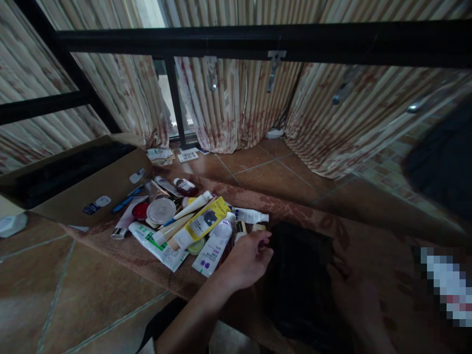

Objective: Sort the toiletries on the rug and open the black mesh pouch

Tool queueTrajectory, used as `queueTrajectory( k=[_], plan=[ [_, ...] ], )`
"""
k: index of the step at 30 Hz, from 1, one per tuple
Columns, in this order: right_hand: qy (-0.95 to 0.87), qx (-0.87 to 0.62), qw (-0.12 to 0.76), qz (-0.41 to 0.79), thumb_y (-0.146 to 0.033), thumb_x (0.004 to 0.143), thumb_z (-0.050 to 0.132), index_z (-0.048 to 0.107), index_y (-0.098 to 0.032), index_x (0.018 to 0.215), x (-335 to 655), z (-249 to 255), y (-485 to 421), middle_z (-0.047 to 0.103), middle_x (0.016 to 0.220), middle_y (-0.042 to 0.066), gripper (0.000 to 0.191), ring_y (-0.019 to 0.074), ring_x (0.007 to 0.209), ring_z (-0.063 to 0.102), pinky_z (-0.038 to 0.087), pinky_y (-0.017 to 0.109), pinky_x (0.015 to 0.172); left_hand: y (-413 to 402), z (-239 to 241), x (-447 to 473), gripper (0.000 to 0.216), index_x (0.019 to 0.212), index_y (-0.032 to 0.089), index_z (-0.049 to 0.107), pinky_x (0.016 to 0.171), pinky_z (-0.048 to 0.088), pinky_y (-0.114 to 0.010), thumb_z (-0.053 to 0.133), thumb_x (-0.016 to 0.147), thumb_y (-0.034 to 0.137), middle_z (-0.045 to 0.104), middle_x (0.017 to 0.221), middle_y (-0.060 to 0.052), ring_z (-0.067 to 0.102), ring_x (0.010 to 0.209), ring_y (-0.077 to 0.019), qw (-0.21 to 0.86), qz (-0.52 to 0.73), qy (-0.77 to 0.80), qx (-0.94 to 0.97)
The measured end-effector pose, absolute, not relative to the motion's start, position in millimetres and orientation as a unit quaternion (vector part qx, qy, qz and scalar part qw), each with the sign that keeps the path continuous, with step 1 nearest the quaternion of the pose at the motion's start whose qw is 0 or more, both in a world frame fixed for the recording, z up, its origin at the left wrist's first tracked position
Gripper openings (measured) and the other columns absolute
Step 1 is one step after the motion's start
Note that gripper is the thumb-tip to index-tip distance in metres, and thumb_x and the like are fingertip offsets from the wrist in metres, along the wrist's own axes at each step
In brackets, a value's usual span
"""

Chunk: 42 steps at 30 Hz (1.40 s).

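Note:
A dark black box or pouch (300, 275) lies on the brown patterned cloth (236, 189) in front of me; its inside is too dark to make out. My right hand (350, 290) holds its right side, fingers bent over the edge. By its left edge is my left hand (252, 258), fingers curled together; whatever may be in them is hidden. Just beyond that hand sit small cream-topped bottles (259, 227). To its left is a pile with a white and purple tube (216, 246), a yellow packet (208, 219), a white and green tube (158, 246) and a round clear-lidded jar (161, 210).
A cardboard box (92, 182) with dark contents stands at the far left. A blue pen-like item (127, 199) leans by it. Papers (160, 155) lie on the tiled floor near the curtains (236, 108). A black rail (258, 42) crosses above. At right is a blurred-out patch.

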State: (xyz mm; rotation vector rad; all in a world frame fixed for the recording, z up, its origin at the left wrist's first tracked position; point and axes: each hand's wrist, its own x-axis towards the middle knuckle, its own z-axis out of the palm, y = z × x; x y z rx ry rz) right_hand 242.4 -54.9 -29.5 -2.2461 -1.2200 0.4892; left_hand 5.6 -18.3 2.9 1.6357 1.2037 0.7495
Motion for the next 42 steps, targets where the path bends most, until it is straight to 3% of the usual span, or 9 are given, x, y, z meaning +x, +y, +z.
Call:
queueTrajectory(
  k=[8,11,14,18,22,28,34,38,42],
  plan=[
    [-0.228,-0.791,0.442,0.356,-0.045,0.071,0.065,0.073,-0.017,0.107,235,-1,-66,0.077,0.095,0.011,0.046,0.0311,0.087,0.072,0.056,0.038,0.071,-20,1,11,0.046,0.129,0.017,0.058,0.098,0.049,-0.041,0.062,0.085,0.033,0.068,0.122,-0.012,0.064,0.111,-0.0265,0.552,0.332,0.471,0.602],
    [-0.237,-0.786,0.441,0.361,-0.047,0.072,0.067,0.075,-0.02,0.096,237,2,-68,0.077,0.084,0.01,0.037,0.0304,0.078,0.073,0.057,0.037,0.065,-23,5,20,0.038,0.119,0.018,0.062,0.093,0.051,-0.037,0.063,0.085,0.034,0.071,0.112,-0.009,0.067,0.101,-0.023,0.684,0.345,0.37,0.526],
    [-0.293,-0.739,0.447,0.41,-0.049,0.075,0.066,0.072,-0.019,0.107,236,-1,-66,0.077,0.088,0.009,0.045,0.0292,0.08,0.073,0.057,0.037,0.068,-27,6,28,0.026,0.102,0.016,0.066,0.076,0.053,-0.029,0.068,0.078,0.028,0.071,0.091,-0.004,0.066,0.08,-0.0176,0.74,0.337,0.328,0.482],
    [-0.326,-0.738,0.472,0.356,-0.056,0.075,0.066,0.065,-0.014,0.123,234,-8,-63,0.071,0.116,0.014,0.064,0.0323,0.106,0.067,0.051,0.043,0.09,-26,2,31,0.022,0.096,0.015,0.066,0.066,0.048,-0.024,0.064,0.073,0.013,0.067,0.081,0.0,0.06,0.071,-0.0136,0.697,0.371,0.358,0.498],
    [-0.329,-0.733,0.513,0.302,-0.055,0.078,0.065,0.064,-0.019,0.124,228,-5,-66,0.064,0.129,0.013,0.058,0.0315,0.118,0.06,0.046,0.046,0.099,-23,1,28,0.022,0.095,0.016,0.065,0.069,0.049,-0.025,0.06,0.074,0.01,0.066,0.084,0.0,0.06,0.074,-0.0144,0.661,0.386,0.381,0.518],
    [-0.394,-0.575,0.59,0.406,-0.051,0.086,0.059,0.054,-0.026,0.136,200,21,-82,0.047,0.15,0.01,0.057,0.0302,0.134,0.047,0.04,0.045,0.106,-20,4,30,0.042,0.117,0.017,0.059,0.078,0.049,-0.027,0.061,0.075,0.013,0.065,0.093,-0.002,0.062,0.088,-0.0176,0.615,0.438,0.404,0.516],
    [-0.541,-0.574,0.501,0.356,-0.035,0.073,0.075,0.056,-0.031,0.133,186,20,-79,0.039,0.154,0.005,0.063,0.0297,0.143,0.032,0.025,0.049,0.116,-25,5,35,0.079,0.144,0.023,0.038,0.067,0.046,-0.022,0.064,0.07,0.014,0.057,0.104,-0.001,0.056,0.074,-0.0102,0.572,0.448,0.445,0.523],
    [-0.47,-0.61,0.54,0.34,-0.023,0.074,0.065,0.061,-0.028,0.127,198,9,-74,0.051,0.145,0.005,0.053,0.0277,0.137,0.042,0.031,0.048,0.113,-28,4,33,0.094,0.151,0.03,0.026,0.064,0.048,-0.023,0.063,0.067,0.011,0.05,0.129,-0.006,0.059,0.079,-0.0118,0.612,0.398,0.394,0.559],
    [-0.381,-0.653,0.576,0.313,-0.019,0.068,0.058,0.066,-0.026,0.12,221,0,-71,0.062,0.133,0.006,0.053,0.0294,0.125,0.055,0.04,0.048,0.104,-23,3,28,0.086,0.143,0.029,0.046,0.076,0.05,-0.027,0.055,0.062,0.002,0.056,0.124,-0.005,0.059,0.09,-0.0164,0.551,0.395,0.424,0.601]
  ],
)
